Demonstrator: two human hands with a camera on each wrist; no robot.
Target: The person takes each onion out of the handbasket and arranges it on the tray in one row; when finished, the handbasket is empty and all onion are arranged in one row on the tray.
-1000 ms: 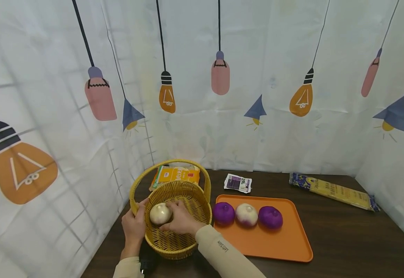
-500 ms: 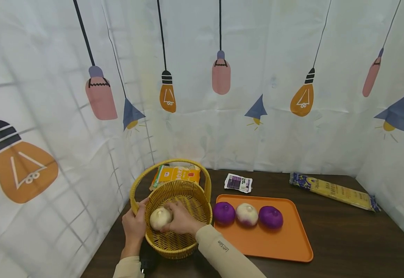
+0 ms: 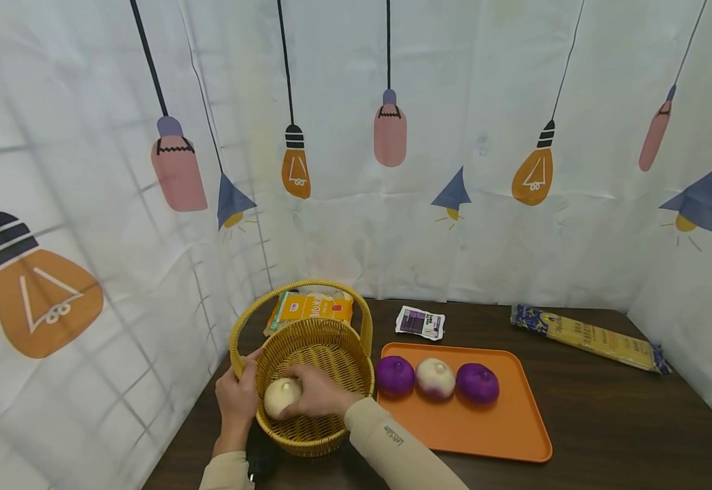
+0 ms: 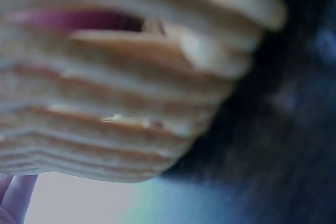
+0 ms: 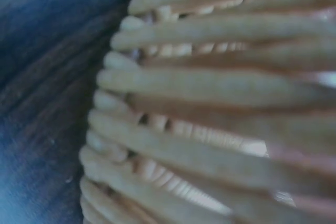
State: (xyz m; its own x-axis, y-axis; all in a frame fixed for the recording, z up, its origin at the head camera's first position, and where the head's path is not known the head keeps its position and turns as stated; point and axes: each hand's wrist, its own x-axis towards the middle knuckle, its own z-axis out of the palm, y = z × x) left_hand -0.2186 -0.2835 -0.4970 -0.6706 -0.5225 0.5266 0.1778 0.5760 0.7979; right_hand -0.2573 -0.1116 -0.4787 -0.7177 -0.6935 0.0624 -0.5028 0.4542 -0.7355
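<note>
A round white turnip-like vegetable with a small nub on top is low in the left part of a yellow woven basket. My right hand reaches over the basket's front right rim and holds the vegetable from its right side, thumb in front and fingers behind. My left hand grips the basket's left side, at the foot of its tall arched handle. Both wrist views are filled by blurred, close weave: the basket wall in the left one, basket strands in the right one.
Right of the basket lies an orange tray with two purple vegetables and a white one with a purple base. Behind are an orange packet, a small white-purple packet and a long yellow-blue packet.
My right hand has shifted the white vegetable slightly down and toward me inside the basket, and its fingers lie lower round it. My left hand and the basket stay put.
</note>
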